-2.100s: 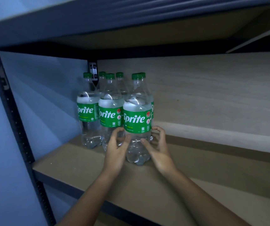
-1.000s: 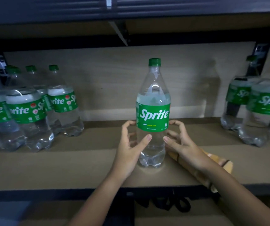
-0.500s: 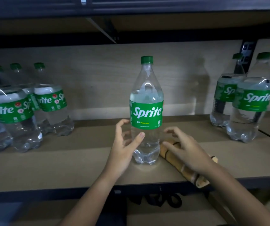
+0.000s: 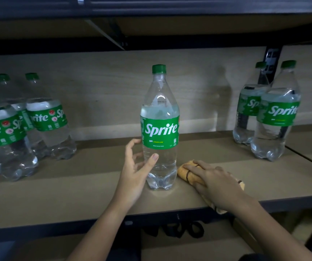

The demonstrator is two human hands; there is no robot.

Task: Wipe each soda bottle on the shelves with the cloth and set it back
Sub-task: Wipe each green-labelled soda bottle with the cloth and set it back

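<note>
A clear Sprite bottle (image 4: 159,132) with a green cap and label stands upright in the middle of the wooden shelf (image 4: 72,187). My left hand (image 4: 134,170) curls round its lower left side, thumb on the front below the label and fingers behind. A rolled tan cloth (image 4: 183,173) with dark stripes lies just right of the bottle's base, reaching the shelf's front edge. My right hand (image 4: 217,182) rests on top of the cloth with its fingers laid along it; its thumb is hidden.
Several Sprite bottles (image 4: 43,121) stand grouped at the left end of the shelf. Two more Sprite bottles (image 4: 277,119) stand at the right, by a dark upright post (image 4: 270,57). The upper shelf (image 4: 151,8) hangs low overhead. Black straps (image 4: 181,228) show below the shelf edge.
The bottle was carried from the left group to the shelf's middle and set down. My right hand then left it and dropped onto the cloth. My left hand stays at the bottle.
</note>
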